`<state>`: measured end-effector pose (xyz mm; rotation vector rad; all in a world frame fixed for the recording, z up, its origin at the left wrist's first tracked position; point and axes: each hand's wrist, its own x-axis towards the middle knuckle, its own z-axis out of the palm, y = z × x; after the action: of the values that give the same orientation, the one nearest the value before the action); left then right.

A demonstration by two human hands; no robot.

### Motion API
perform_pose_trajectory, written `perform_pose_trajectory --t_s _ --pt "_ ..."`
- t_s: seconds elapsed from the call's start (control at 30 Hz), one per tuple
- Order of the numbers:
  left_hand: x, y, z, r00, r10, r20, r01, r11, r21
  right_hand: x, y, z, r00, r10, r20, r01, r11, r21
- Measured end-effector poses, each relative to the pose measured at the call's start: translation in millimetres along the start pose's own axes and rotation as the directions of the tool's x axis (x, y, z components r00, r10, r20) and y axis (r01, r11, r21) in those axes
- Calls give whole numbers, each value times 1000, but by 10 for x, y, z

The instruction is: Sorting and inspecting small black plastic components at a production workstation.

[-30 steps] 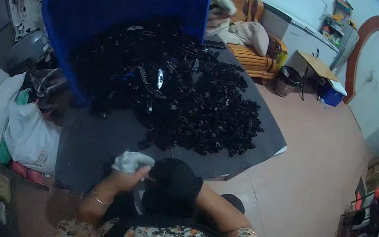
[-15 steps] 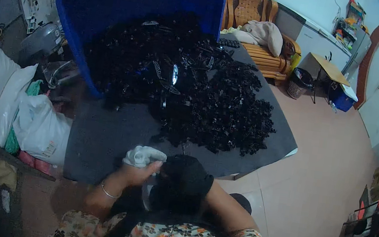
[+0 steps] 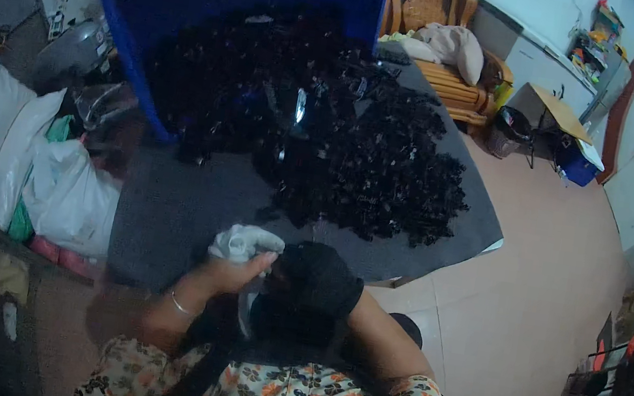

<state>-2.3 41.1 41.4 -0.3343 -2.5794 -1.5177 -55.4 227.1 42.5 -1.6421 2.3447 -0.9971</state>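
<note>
My left hand has whitish cloth, like a glove, over its fingers. Its bare thumb presses against the side of the curled fingers; whatever the pinch holds is too small or hidden. Right beside it, my right hand wears a black glove, and its fingers are lost in the dark. A pale curved strip hangs below the left hand. Both hands meet over the near edge of the dark grey table. Beyond them lies a heap of small black parts, spilling from a tilted blue bin.
White sacks stand left of the table. A wooden chair holding a pale cushion is at the back. Farther right are a black waste basket, a small folding table and a blue box. Shelving lines the right edge.
The whole view has tilted a little, so table, heap and hands sit higher in the picture. My hands stay close together in nearly the same pose.
</note>
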Motion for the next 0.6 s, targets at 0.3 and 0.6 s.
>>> perform_pose_trajectory --t_s 0.3,0.6 --pt "-14 21 8 997 -78 1 77 985 -155 22 20 51 988 81 -130 -83 996 -12" --pt "-13 107 -29 959 -262 107 279 935 -216 111 -63 86 941 165 -296 -211 969 -130"
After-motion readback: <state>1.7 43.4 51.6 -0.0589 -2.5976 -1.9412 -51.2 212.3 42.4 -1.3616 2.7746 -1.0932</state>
